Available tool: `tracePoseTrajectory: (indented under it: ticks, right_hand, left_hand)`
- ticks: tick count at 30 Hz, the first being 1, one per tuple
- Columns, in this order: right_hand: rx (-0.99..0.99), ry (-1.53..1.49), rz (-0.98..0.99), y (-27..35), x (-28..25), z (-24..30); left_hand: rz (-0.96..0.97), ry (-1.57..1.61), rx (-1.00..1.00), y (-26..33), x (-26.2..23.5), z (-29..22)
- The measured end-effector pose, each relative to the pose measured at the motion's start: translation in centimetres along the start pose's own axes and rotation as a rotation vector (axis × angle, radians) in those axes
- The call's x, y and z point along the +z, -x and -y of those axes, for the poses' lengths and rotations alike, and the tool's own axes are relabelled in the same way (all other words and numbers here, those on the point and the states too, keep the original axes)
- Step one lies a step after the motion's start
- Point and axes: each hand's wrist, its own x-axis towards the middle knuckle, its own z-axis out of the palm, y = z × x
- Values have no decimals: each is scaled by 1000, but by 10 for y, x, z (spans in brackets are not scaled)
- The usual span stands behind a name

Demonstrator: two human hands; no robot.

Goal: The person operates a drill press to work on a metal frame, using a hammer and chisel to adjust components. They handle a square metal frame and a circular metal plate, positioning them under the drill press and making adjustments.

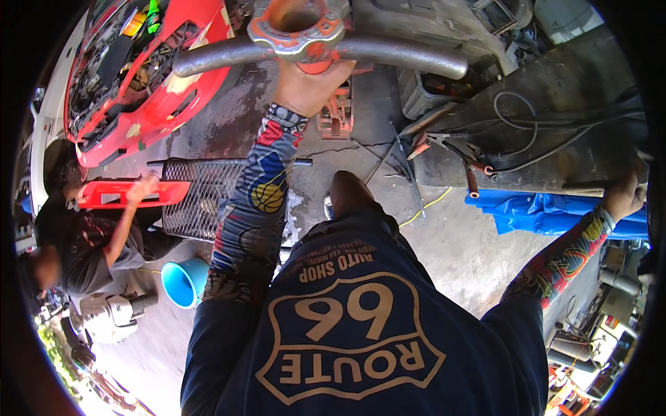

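Evidently, holding was the step: the left hand (313,87) was clenched beneath the ringed bar (302,50), off the left edge of the desk (586,66), long axis left to right, opening upward. The next move called for steadiness. The right hand (626,197) lay curled by the desk's right edge; I couldn't tell on what.
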Motion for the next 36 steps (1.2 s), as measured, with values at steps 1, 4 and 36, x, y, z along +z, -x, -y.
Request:
tracePoseTrajectory:
  ticks: [1, 4, 36]
  right_hand:
    - [-7, 56, 6, -1, -3, 0]
    - [12, 7, 7, 0, -1, 1]
    - [-66, 412, 31, 20, 41, 35]
  left_hand:
    - [12, 52, -21, 0, 1, -2]
    - [25, 87, -11, 2, 2, -3]
    - [94, -620, 227, 14, -5, 22]
